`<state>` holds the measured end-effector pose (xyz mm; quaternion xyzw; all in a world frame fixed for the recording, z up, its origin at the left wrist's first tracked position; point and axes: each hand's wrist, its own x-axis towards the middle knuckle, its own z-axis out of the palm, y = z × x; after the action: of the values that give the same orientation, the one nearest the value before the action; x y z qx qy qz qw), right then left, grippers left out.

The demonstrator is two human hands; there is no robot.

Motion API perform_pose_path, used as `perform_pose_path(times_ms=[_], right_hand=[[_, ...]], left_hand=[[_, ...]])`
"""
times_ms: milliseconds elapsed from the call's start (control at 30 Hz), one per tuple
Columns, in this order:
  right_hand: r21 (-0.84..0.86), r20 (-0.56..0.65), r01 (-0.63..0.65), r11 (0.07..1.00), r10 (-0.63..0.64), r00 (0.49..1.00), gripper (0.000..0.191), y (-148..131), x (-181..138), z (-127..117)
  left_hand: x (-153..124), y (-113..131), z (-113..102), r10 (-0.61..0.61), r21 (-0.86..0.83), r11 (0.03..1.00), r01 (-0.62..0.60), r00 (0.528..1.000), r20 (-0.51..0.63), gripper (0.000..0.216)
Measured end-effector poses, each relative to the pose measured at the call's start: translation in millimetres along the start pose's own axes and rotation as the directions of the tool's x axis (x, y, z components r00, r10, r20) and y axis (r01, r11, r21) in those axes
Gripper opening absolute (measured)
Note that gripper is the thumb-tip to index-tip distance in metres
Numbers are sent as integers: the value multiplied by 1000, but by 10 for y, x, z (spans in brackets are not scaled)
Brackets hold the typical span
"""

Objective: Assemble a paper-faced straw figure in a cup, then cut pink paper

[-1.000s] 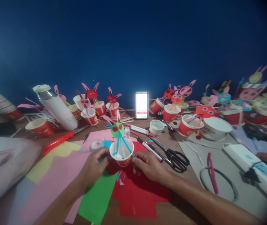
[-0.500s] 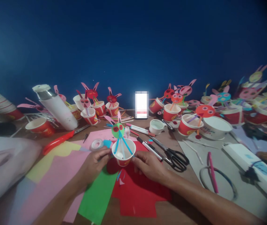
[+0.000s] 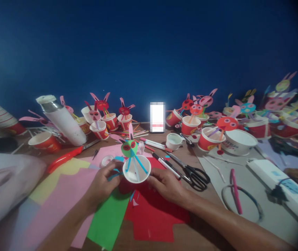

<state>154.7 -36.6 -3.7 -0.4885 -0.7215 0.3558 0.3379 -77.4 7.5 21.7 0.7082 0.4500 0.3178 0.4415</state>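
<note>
Paper-cup rabbit above the middle of a wooden desk (image 3: 185, 232). The paper cup (image 3: 141, 177), its mouth tipped toward the viewer, is held between both hands; blue drinking straws (image 3: 141, 164) rise from it to a green rabbit head (image 3: 128, 149) with red eyes and pink ears. Left hand (image 3: 104, 181): fingers curled against the cup's left side, a blue strip (image 3: 114, 175) beside them; whether they pinch this strip cannot be told. Right hand (image 3: 166, 183): thumb and fingers grasp the opposite side. Beneath lies a red paper sheet (image 3: 155, 216), overlapping a green paper sheet (image 3: 108, 221) toward the desk's near edge. A tape roll (image 3: 107, 160) lies near the left hand; black-handled scissors (image 3: 197, 178) lie beyond the right. Along the back edge stand a glowing phone (image 3: 157, 118) and similar rabbit cups (image 3: 99, 130); a white flask (image 3: 66, 122) leans toward the back left corner.
</note>
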Motion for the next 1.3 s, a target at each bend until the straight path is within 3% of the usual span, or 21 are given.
perform_pose_path(times_ms=[133,300,433,533,633,867,1000,1300], right_hand=[[15,16,-14,1000,13,1000,25,-13,-12,5],[6,49,23,1000,-23,999,26,-28,-27,17],[-216,50,133,967,-126,991,28,11,-18,24],[-451,17,202,869,-218,976,33,66,-3,31],[-544,22,257,799,-293,956,38,101,6,38],[-453,7,187,872,-207,978,34,39,-6,26],[-358,36,145,923,-142,989,28,17,-19,16],[-358,50,123,925,-112,992,24,3,-23,-9]], left_hand=[[-47,-32,11,-27,-87,996,31,998,49,54],[-73,-65,57,-10,62,998,8,1000,24,67],[-58,8,83,11,154,988,-16,999,33,50],[-45,52,78,11,217,976,-18,999,35,31],[-39,34,66,25,238,971,-25,1000,2,27],[-18,-34,59,46,131,990,-51,998,38,24],[-19,-56,71,3,67,998,-4,1000,22,42],[-30,-169,65,37,53,998,-36,999,-21,53]])
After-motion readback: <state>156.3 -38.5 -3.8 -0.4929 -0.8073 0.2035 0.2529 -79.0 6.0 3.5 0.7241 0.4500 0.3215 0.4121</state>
